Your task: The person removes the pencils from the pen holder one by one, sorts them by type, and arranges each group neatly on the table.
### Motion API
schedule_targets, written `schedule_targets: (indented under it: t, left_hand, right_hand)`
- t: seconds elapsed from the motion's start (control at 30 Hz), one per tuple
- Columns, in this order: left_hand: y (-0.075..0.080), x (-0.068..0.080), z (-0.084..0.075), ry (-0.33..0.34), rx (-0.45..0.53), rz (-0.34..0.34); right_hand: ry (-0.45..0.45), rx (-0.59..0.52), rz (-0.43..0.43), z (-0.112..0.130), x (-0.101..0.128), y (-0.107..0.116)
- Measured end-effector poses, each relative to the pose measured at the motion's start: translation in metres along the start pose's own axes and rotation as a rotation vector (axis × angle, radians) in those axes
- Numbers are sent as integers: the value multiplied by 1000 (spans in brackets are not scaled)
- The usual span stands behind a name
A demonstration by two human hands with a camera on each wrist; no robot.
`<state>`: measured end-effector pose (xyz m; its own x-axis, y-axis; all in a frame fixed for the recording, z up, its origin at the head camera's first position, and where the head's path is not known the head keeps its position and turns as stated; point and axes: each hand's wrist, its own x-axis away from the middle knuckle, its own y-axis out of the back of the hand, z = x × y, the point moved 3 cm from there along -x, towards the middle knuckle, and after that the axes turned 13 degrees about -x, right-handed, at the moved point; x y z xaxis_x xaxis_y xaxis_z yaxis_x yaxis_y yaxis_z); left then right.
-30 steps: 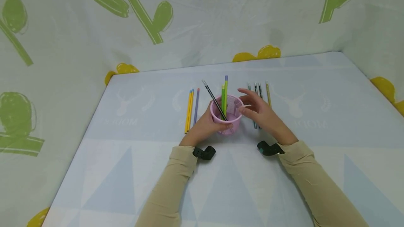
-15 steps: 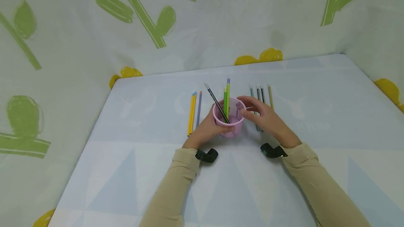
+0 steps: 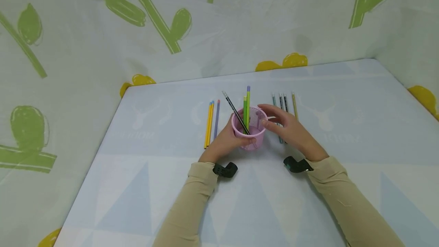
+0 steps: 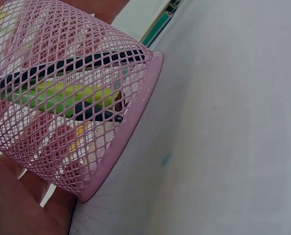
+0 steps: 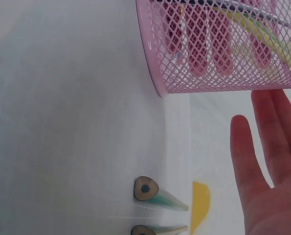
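Well inside edges (image 3: 205, 79), hands (image 3: 225, 140) (image 3: 287, 127) flank cup (image 3: 259, 139).

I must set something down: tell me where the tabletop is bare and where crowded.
Bare: the tabletop left of the yellow pencils, right of the gold pencil, and between the sleeves. Crowded: the middle, where pencils flank the pink mesh cup in the left hand, the right hand beside it.
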<state>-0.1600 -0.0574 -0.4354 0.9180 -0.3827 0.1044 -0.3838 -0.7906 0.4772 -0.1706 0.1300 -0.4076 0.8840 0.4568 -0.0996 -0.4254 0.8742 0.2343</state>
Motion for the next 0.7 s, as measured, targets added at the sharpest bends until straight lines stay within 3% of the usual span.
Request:
schedule_targets:
  t: [0.13, 0.33, 0.7]
  left_hand:
    - [-2, -4, 10, -13, -4, -19]
    - [-5, -6, 14, -30, 1, -17]
    - [-3, -6, 14, -39, -2, -19]
  right_hand:
    - [-19, 25, -17, -11, -4, 1]
    - [-32, 32, -26, -12, -2, 0]
    - [120, 73, -32, 1, -2, -1]
